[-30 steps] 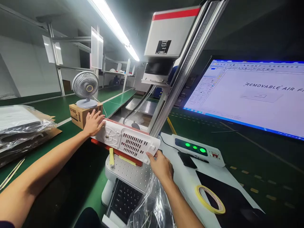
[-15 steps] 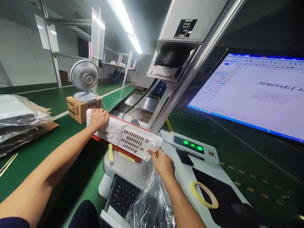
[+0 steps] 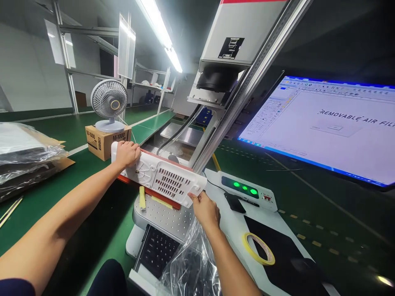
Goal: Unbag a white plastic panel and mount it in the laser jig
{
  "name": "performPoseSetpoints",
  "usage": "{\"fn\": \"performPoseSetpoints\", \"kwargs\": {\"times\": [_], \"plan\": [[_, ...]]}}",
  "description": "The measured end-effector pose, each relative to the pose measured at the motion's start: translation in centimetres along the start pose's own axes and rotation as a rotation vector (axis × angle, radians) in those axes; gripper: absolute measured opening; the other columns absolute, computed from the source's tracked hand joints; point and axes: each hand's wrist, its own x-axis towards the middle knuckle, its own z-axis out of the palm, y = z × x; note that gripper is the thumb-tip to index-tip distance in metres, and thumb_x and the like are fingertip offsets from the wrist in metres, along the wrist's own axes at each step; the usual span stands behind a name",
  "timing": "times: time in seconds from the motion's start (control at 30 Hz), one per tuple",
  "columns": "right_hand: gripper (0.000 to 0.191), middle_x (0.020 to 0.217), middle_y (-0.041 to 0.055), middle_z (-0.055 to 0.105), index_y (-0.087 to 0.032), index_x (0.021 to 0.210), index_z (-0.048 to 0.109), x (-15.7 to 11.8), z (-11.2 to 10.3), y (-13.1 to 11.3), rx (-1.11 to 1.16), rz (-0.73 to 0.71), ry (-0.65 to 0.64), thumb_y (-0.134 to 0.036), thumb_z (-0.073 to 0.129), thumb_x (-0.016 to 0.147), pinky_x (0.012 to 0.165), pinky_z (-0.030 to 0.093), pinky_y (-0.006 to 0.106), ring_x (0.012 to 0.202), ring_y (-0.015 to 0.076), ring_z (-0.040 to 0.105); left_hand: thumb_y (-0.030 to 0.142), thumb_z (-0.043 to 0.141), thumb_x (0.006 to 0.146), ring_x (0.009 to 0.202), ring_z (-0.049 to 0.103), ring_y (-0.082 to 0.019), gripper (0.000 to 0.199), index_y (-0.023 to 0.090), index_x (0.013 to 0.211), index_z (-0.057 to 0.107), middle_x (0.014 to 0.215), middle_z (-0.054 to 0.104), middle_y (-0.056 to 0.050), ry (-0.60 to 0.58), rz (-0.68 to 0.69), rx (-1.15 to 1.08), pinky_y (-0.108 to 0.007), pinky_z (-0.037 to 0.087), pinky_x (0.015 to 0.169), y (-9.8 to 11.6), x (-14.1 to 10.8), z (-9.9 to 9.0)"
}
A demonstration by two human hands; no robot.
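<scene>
A long white plastic panel (image 3: pixel 148 174) with slotted vents and a round moulded pattern stands tilted against an orange-red strip (image 3: pixel 166 200), over a perforated metal plate (image 3: pixel 166 218). My left hand (image 3: pixel 127 155) is closed over the panel's upper left edge, its fingertips partly hidden. Thumb and fingers of my right hand (image 3: pixel 206 209) pinch the lower right corner. Below the right hand lies a crumpled clear plastic bag (image 3: pixel 191 263); whether the hand touches it I cannot tell. A piece of yellow tape (image 3: pixel 142 198) sticks at the strip's lower side.
Above the panel hangs a machine head (image 3: pixel 212 78) on a metal column. A keyboard (image 3: pixel 159 248) sits below the plate. To the right are a tape roll (image 3: pixel 258 249), a black mat (image 3: pixel 284 263) and a monitor (image 3: pixel 333 127). A fan (image 3: pixel 109 102) stands on a box (image 3: pixel 105 142) at left.
The view has shifted slightly, so the machine head, monitor and tape roll appear further left. Both hands keep their grip on the panel, which shows no clear movement against the plate.
</scene>
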Motion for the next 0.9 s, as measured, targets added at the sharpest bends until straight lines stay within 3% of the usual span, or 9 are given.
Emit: {"fn": "performPoseSetpoints", "kwargs": {"times": [0.1, 0.2, 0.37, 0.63, 0.9], "plan": [[0.039, 0.125, 0.0101, 0.082, -0.025, 0.132, 0.070, -0.1, -0.2, -0.1, 0.009, -0.013, 0.008, -0.055, 0.051, 0.115, 0.085, 0.048, 0.037, 0.114, 0.0332, 0.076, 0.036, 0.036, 0.112, 0.100, 0.071, -0.034, 0.050, 0.017, 0.095, 0.079, 0.102, 0.078, -0.016, -0.074, 0.016, 0.017, -0.061, 0.034, 0.113, 0.0, 0.8, -0.3], [0.038, 0.126, 0.0092, 0.081, -0.023, 0.127, 0.068, -0.3, -0.4, -0.3, 0.013, -0.015, 0.043, -0.055, 0.055, 0.114, 0.084, 0.047, 0.038, 0.114, 0.0332, 0.075, 0.035, 0.036, 0.111, 0.094, 0.073, -0.034, 0.050, 0.016, 0.094, 0.079, 0.098, 0.079, -0.016, -0.137, 0.090, 0.015, -0.055, 0.039, 0.105, -0.1, 1.4, -0.4], [0.033, 0.122, 0.0082, 0.082, -0.024, 0.121, 0.071, -0.4, -0.4, -0.5, 0.000, 0.004, 0.094, -0.053, 0.056, 0.115, 0.083, 0.044, 0.038, 0.112, 0.0336, 0.075, 0.034, 0.034, 0.112, 0.096, 0.073, -0.034, 0.050, 0.015, 0.100, 0.079, 0.100, 0.080, -0.017, -0.079, 0.096, 0.018, -0.049, 0.040, 0.091, -0.1, 1.2, 0.0], [0.032, 0.120, 0.0054, 0.083, -0.028, 0.123, 0.074, -0.1, -0.5, -0.3, -0.020, 0.019, 0.075, -0.054, 0.060, 0.112, 0.077, 0.042, 0.036, 0.107, 0.0315, 0.075, 0.031, 0.034, 0.112, 0.095, 0.070, -0.034, 0.048, 0.015, 0.100, 0.077, 0.099, 0.079, -0.017, -0.074, 0.097, 0.003, -0.051, 0.037, 0.091, -0.1, 1.2, 0.5], [0.037, 0.124, 0.0082, 0.082, -0.027, 0.129, 0.072, -0.3, -1.0, -1.0, -0.019, 0.042, 0.016, -0.055, 0.054, 0.114, 0.086, 0.049, 0.037, 0.115, 0.0333, 0.076, 0.033, 0.031, 0.112, 0.100, 0.069, -0.037, 0.049, 0.015, 0.104, 0.076, 0.103, 0.078, -0.020, -0.177, 0.090, -0.044, -0.054, 0.040, 0.094, -0.3, 1.3, -0.2]]}}
